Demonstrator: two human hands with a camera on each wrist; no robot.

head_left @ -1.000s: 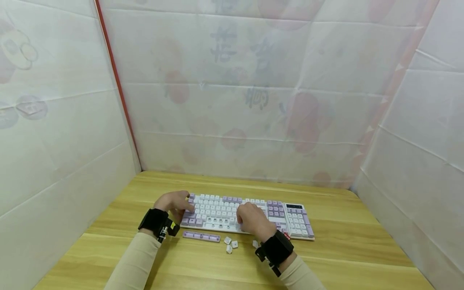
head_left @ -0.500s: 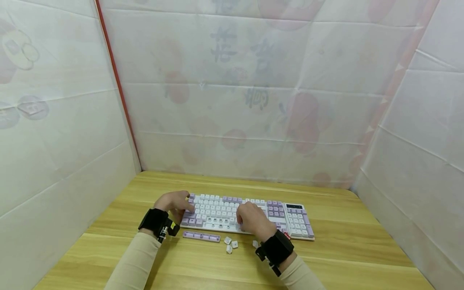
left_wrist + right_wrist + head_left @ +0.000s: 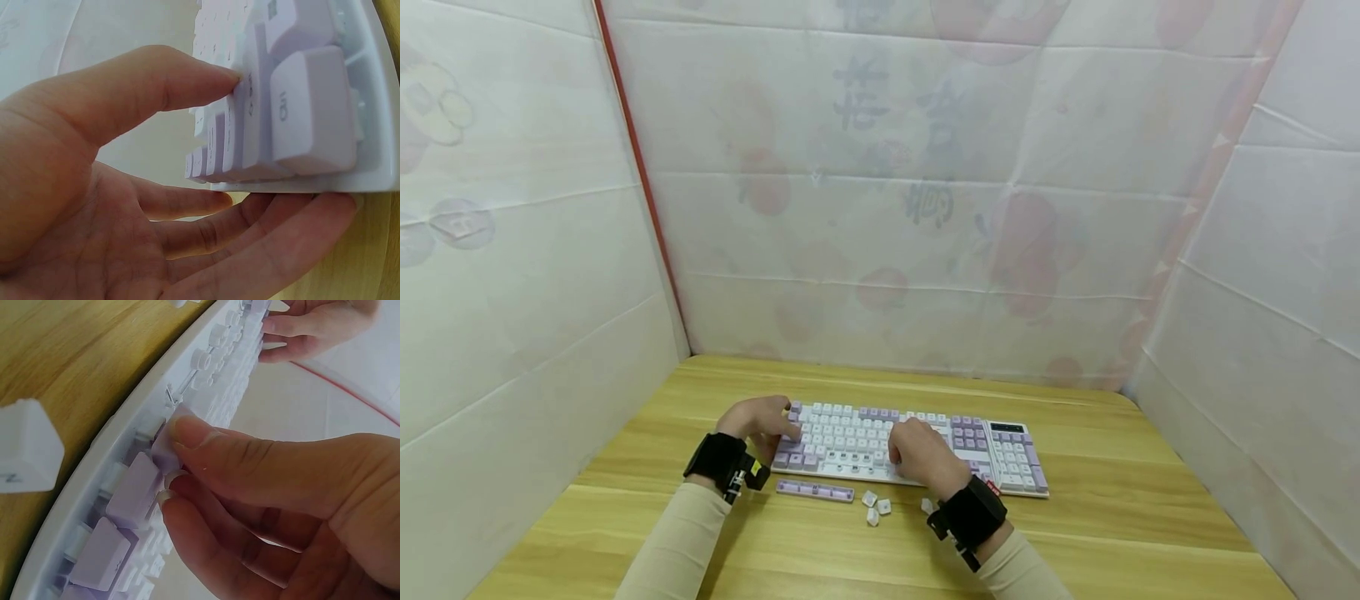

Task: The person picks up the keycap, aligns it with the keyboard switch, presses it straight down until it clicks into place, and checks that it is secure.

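A white and purple keyboard [image 3: 857, 435] lies on the table. My left hand [image 3: 758, 419] grips its left end, thumb pressing on the purple keys [image 3: 250, 106] and fingers along the outer edge. With thumb and fingers, my right hand [image 3: 925, 454] pinches a purple keycap [image 3: 164, 449] on the bottom row. Bare switches [image 3: 201, 359] show beside it where keycaps are off. The underside of that keycap is hidden, so I cannot tell if it is seated. A long purple space bar keycap [image 3: 815, 490] lies upside down in front of the keyboard.
Loose white keycaps [image 3: 884, 507] form a small group in front of the keyboard. Another white keycap [image 3: 927, 506] sits by the right wrist, partly covered. A small red tag [image 3: 992, 488] shows at the keyboard's front edge. Pale printed sheets [image 3: 880, 208] surround the wooden table [image 3: 1112, 517].
Both hands keep their places on the keyboard. The head view shifts very slightly, and nothing is picked up or let go.
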